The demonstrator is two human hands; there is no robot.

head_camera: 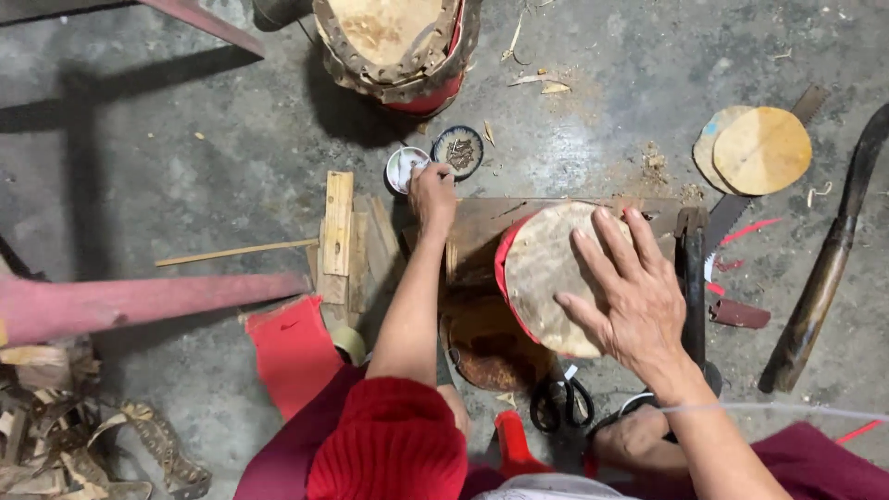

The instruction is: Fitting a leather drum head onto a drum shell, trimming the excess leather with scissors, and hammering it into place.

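Nearest the wearer, black-handled scissors (560,405) lie on the concrete floor just below the right hand (630,296). That hand is spread wide, fingers extended, palm pressed flat on the pale hide head of a small round drum with a red rim (542,268); it grips nothing, only bears down. The drum rests on a worn wooden board (482,222), between the two hands. Beyond the right hand's fingertips lies a hand saw with a dark handle (708,236). The left hand (431,193), arm in a red knitted sleeve, reaches further out, fingers curled and dipping into a small white round tin (404,168), apparently pinching at its contents; what it holds cannot be told. Just beside the left hand is a dark round lid (458,151). For a clean result, steady flat pressure should keep the drum from sliding while the other hand draws from the tin.
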